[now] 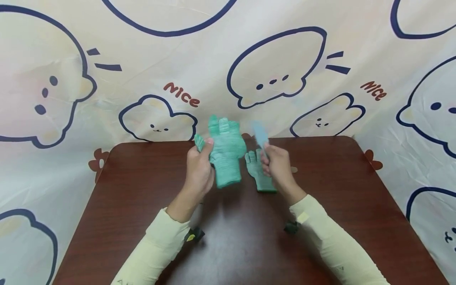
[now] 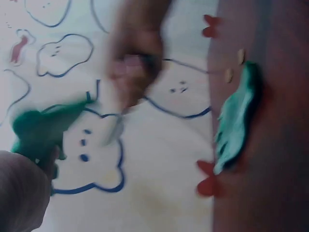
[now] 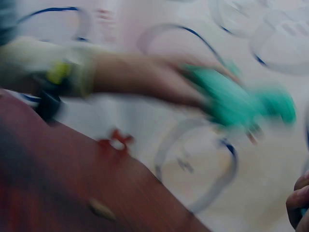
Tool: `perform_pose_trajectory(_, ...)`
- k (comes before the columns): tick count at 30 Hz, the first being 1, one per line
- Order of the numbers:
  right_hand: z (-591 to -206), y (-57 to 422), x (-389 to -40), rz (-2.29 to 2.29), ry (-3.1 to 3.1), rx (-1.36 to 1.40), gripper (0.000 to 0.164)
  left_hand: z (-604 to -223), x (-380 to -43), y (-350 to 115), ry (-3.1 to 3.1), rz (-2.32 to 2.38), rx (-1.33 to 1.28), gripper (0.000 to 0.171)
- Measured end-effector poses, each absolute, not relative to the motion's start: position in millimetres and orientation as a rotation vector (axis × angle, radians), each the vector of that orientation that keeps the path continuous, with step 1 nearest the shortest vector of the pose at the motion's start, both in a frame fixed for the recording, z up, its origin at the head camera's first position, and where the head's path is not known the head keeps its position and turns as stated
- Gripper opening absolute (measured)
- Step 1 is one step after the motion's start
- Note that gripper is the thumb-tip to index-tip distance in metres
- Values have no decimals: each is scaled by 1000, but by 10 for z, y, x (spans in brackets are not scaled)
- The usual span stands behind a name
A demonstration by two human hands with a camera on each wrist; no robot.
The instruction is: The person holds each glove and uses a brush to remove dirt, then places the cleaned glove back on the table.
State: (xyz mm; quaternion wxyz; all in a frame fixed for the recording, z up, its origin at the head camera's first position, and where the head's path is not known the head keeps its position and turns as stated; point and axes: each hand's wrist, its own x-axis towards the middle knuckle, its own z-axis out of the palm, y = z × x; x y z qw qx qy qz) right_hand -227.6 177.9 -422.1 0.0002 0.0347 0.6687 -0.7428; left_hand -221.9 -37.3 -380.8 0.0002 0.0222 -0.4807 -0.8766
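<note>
My left hand [image 1: 200, 168] grips a green knitted glove [image 1: 227, 152] by its thumb side, raised above the table with its fingers upward. The glove bulges at one side. In my right hand [image 1: 279, 163] is a pale blue, long flat thing [image 1: 260, 132], pinched at its lower end and pointing up. It is blurred, so its kind is unclear. A second green glove [image 1: 261, 178] lies flat on the table below that hand, partly covered by it. The left wrist view also shows this lying glove [image 2: 236, 121], while the right wrist view blurs the held glove [image 3: 236, 101].
The dark brown wooden table [image 1: 142, 206] has rounded far corners. Behind it hangs a pale cloth [image 1: 213, 71] with cartoon drawings, which also covers the sides. Two small beige pieces, one of them an oval bit [image 2: 229, 75], lie on the table beyond the second glove.
</note>
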Motion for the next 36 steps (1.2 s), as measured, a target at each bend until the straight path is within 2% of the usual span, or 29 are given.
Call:
perform_pose_trajectory(3, -4328, 1995, -2353, -2344, 2133, 227, 42, -3764, -2222, -463, -1546, -2699, 109, 39)
perform_pose_trajectory(7, -4333, 2116, -2348, -2326, 2153, 217, 45, -3764, -2252, -544, -1526, -2692, 99, 43)
perform_pose_trajectory(15, -4091, 1750, -2123, -2341, 1976, -1, 45, -3879, -2282, -380, -1643, -2685, 35, 32)
perform_pose_trajectory(21, -3976, 1416, -1912, -2198, 2000, -168, 46, -3911, -2225, -231, -1675, -2680, -19, 35)
perform_pose_trajectory(36, -4010, 1558, -1971, -2244, 2093, -48, 45, -3893, -2138, -202, -1586, -2718, -12, 35)
